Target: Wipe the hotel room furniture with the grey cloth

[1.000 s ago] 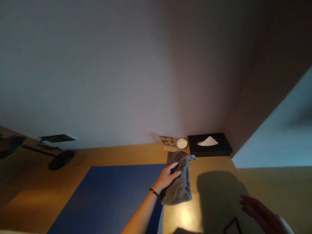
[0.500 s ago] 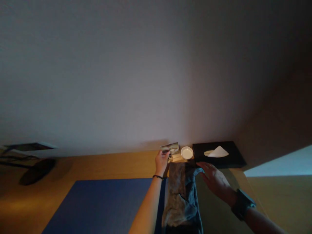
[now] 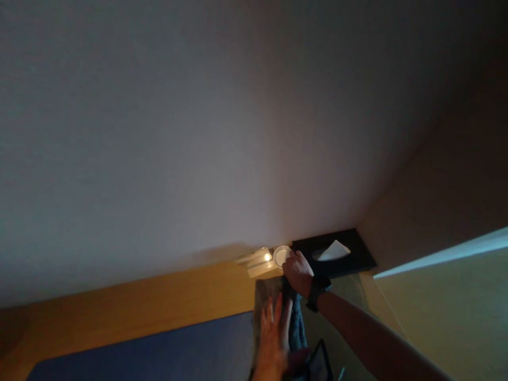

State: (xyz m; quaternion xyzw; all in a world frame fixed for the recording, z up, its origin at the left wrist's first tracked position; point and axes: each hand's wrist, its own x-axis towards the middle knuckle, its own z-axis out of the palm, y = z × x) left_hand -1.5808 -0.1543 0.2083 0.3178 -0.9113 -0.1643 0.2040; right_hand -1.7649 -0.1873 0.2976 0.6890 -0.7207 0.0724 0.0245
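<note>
left hand (image 3: 273,329) spread wide on cloth (image 3: 262,292) | right hand (image 3: 299,272) holding white dish (image 3: 281,255) (black tissue box (image 3: 357,259) just beside)

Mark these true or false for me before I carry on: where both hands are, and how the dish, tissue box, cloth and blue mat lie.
1. The small white dish sits beside the black tissue box. True.
2. The right hand is at the dish. True.
3. The left hand is on the tissue box. False: it is on the cloth.
4. The blue mat lies right of the cloth. False: it lies left.
</note>
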